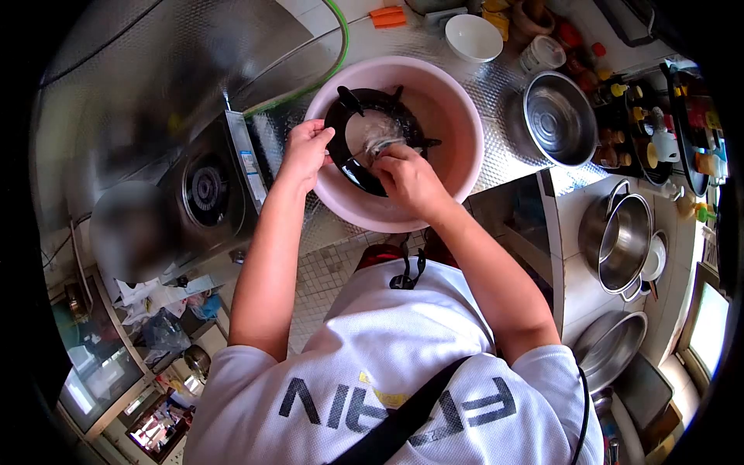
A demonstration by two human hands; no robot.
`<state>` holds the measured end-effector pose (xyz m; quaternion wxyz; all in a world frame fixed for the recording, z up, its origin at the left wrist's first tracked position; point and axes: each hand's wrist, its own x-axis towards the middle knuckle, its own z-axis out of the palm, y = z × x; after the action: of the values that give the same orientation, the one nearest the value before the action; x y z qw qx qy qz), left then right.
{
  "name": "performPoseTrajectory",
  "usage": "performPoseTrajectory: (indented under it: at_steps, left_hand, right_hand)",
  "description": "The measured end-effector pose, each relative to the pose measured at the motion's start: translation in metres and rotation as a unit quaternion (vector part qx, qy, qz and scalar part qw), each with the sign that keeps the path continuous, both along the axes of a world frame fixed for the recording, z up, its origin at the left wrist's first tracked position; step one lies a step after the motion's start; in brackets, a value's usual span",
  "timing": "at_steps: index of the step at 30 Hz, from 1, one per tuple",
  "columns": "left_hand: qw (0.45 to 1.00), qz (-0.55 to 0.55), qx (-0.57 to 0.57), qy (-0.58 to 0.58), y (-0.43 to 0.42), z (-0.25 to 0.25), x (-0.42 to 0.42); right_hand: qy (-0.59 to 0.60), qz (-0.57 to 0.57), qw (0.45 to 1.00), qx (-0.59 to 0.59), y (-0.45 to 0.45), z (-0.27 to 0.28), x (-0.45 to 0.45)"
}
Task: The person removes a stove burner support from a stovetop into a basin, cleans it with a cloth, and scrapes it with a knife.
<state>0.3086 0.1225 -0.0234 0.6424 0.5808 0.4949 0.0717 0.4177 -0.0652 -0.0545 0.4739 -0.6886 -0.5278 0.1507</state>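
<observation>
A pink basin (474, 128) with cloudy water in it stands on the metal counter in front of me. Tilted inside it is a black ring-shaped stove pan support (339, 138) with short prongs. My left hand (308, 151) grips the ring's left edge between thumb and fingers, at the basin's rim. Over the ring's lower right side, my right hand (405, 177) is closed around a silvery wire scourer (379, 144), pressed to the ring. Part of the scourer is hidden under the fingers.
Left of the basin is a gas stove burner (208, 188). A green hose (344, 35) curves behind it. At the right stand a steel bowl (559, 118) and, farther back, a white bowl (473, 38). Bottles and jars crowd the far right, above a steel pot (618, 244).
</observation>
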Motion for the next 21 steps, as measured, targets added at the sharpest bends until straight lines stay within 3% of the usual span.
performPoseTrajectory:
  at_steps: [2, 8, 11, 14, 18, 21]
  left_hand:
    - [1.000, -0.001, -0.009, -0.030, 0.001, -0.002, -0.002]
    - [0.999, -0.022, 0.026, -0.040, 0.007, -0.021, -0.002]
    - [0.993, -0.010, 0.104, 0.047, 0.000, 0.004, 0.007]
    - [0.997, -0.024, 0.076, 0.006, 0.026, -0.018, -0.003]
    - [0.994, -0.083, 0.068, 0.015, 0.027, 0.004, 0.000]
    - [0.996, -0.084, 0.044, -0.006, 0.020, 0.010, -0.002]
  right_hand:
    - [0.093, -0.082, 0.992, 0.016, 0.002, 0.014, -0.016]
    - [0.026, -0.083, 0.987, 0.136, 0.014, 0.029, -0.056]
    - [-0.029, 0.065, 0.994, 0.079, 0.000, 0.037, -0.044]
    - [-0.167, 0.165, 0.971, 0.041, -0.017, 0.027, -0.040]
    - [-0.198, 0.159, 0.959, -0.125, -0.030, 0.022, -0.028]
    - [-0.128, 0.151, 0.963, -0.181, -0.031, 0.026, -0.013]
